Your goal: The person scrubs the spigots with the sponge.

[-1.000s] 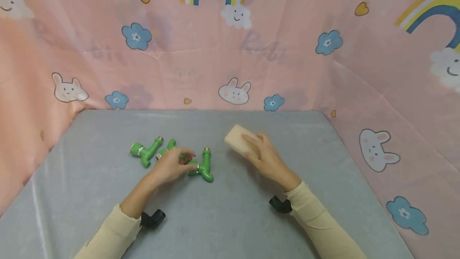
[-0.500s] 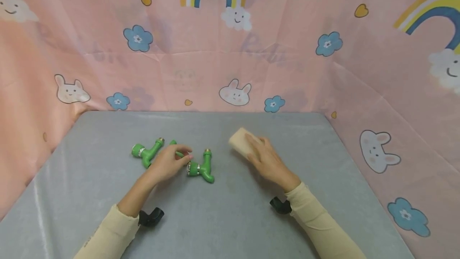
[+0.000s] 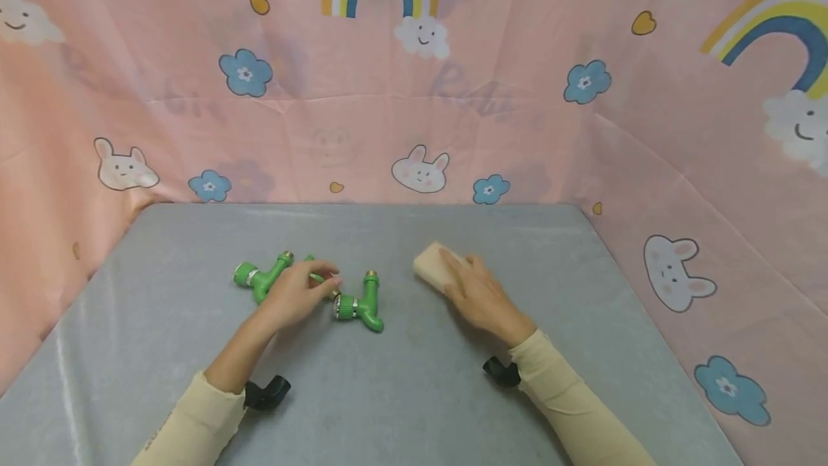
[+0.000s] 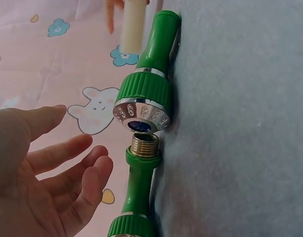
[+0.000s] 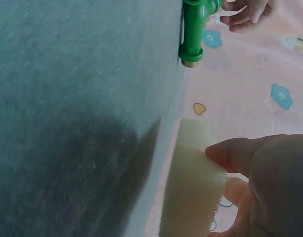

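My left hand (image 3: 300, 290) hovers over the middle green faucet (image 4: 140, 190), fingers loosely bent and apart from it in the left wrist view. That faucet is mostly hidden by the hand in the head view. To its right lies another green faucet (image 3: 369, 304), its silver-capped knob (image 4: 141, 116) close to the middle faucet's brass thread (image 4: 145, 144). A third faucet (image 3: 259, 279) lies at the left, partly behind the hand. My right hand (image 3: 481, 297) grips a cream sponge-like block (image 3: 435, 265) between thumb and fingers, raised over the table with a shadow (image 5: 107, 173) below.
The grey table (image 3: 401, 394) ends at a pink printed curtain (image 3: 362, 128) behind and at both sides. A black elbow-shaped piece shows at each wrist, left piece (image 3: 268, 393) and right piece (image 3: 501, 372), beside the cream sleeves (image 3: 194, 416).
My left hand has drawn left, off the right faucet's knob and over the middle faucet. The right hand and its block have shifted slightly toward me. The right faucet has stayed put.
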Motion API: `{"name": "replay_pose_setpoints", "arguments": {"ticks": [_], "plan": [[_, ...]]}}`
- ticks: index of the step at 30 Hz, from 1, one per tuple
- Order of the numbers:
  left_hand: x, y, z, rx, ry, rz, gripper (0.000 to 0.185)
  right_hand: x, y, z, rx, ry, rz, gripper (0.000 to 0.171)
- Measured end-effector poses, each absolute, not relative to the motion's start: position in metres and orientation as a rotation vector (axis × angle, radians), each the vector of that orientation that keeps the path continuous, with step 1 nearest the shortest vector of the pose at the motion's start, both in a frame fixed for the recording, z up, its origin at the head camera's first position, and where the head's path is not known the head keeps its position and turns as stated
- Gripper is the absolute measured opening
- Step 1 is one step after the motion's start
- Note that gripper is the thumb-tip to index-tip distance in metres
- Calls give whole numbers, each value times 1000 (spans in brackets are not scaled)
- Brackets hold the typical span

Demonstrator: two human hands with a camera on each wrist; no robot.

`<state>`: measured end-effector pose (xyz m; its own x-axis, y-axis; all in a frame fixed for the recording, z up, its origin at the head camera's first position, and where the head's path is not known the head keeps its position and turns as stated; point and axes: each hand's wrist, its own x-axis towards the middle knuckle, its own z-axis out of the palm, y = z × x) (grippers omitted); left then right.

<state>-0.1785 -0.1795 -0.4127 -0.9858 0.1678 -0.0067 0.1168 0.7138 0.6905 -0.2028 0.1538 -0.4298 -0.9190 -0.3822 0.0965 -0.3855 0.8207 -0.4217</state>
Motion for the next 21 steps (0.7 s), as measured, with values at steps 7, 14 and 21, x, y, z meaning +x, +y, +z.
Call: {"name": "replay_pose_setpoints", "arguments": {"ticks": [7,14,21], "plan": [[-181,-180,-411,240,2854,1135,34,-204,157,-433,669,-3046,663,62],[-182,-179,-411,235,2857,1133,35,-205,160,-434,650,-3097,624,62],[-183,-180,-411,230,2854,1128,35,-208,160,-436,654,-3135,589,61]]}}
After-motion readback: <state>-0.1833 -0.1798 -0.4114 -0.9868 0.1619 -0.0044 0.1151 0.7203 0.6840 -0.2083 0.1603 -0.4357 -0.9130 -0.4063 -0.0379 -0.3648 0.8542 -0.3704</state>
